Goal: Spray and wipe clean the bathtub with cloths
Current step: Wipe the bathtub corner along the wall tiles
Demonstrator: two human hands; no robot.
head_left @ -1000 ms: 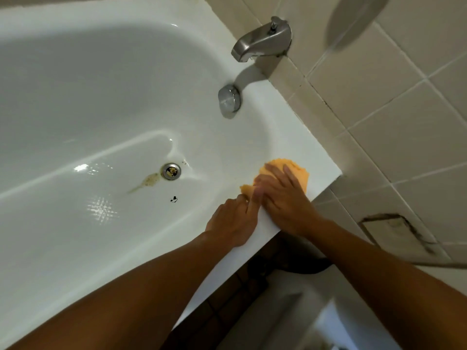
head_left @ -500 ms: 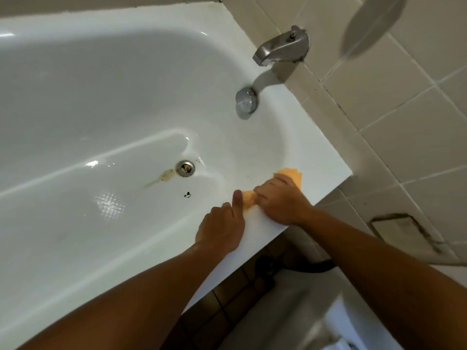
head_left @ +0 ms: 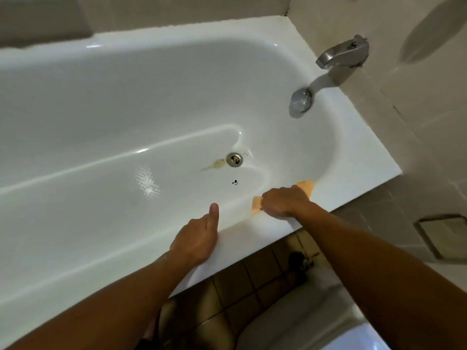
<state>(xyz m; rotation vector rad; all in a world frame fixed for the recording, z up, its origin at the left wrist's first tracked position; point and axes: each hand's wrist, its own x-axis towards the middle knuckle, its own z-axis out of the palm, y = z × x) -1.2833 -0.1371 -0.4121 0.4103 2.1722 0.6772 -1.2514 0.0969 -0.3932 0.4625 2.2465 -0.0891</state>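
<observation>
Right hand [head_left: 284, 202] pressed down on orange cloth [head_left: 307, 187] at tub [head_left: 366, 152] near rim, fingers curled over it, left hand [head_left: 197, 236] flat on rim, holding nothing, thumb out, drain [head_left: 234, 159] with brown stain [head_left: 214, 164] beside it, spout [head_left: 343, 54] above overflow cap [head_left: 300, 102]

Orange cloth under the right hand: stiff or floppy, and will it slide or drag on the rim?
Probably floppy: the orange cloth bunches under the right hand, ends poking out either side. Likely light, since one hand covers most of it. It should slide fairly easily, as the bathtub rim looks glossy; wetness can't be judged.
</observation>
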